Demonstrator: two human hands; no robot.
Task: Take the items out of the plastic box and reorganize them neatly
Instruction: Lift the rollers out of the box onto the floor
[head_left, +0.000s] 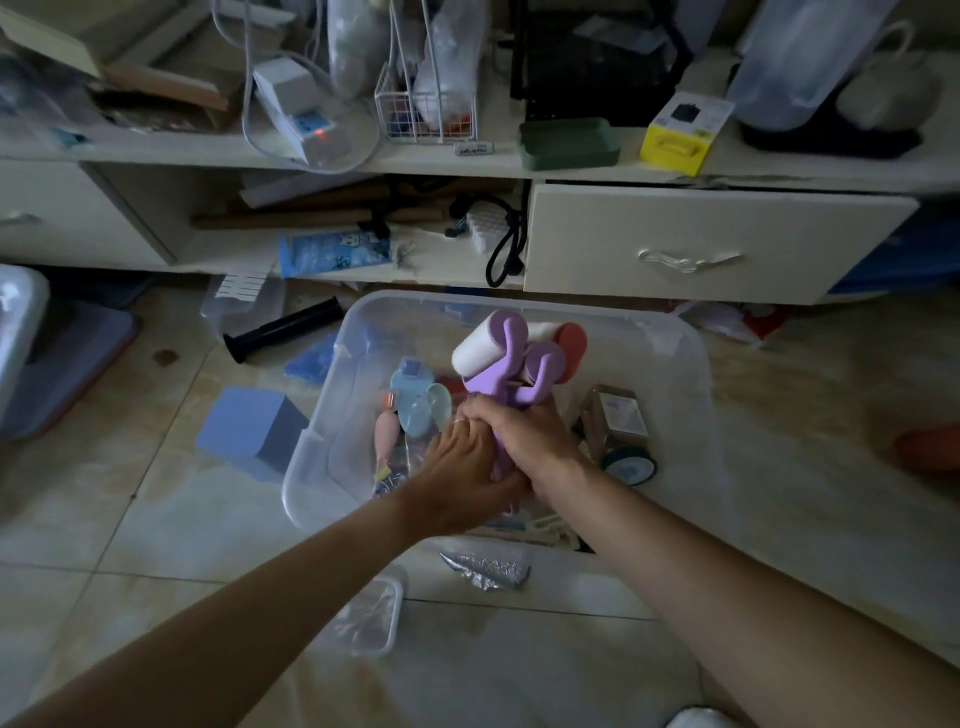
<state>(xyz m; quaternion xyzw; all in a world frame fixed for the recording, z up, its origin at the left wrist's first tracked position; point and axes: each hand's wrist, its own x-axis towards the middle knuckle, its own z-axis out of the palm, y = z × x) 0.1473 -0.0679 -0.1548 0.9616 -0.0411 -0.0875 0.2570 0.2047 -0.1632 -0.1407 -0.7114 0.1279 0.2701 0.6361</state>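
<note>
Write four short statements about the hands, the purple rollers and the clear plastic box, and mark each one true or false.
1. Both hands hold the purple lint rollers above the clear plastic box. True.
2. The left hand lies flat on the floor. False: it holds the roller handles together with the right hand.
3. The box is empty. False: a light blue item and a brown packet, among others, lie inside.
4. A blue block stands on the floor outside the box. True.
</note>
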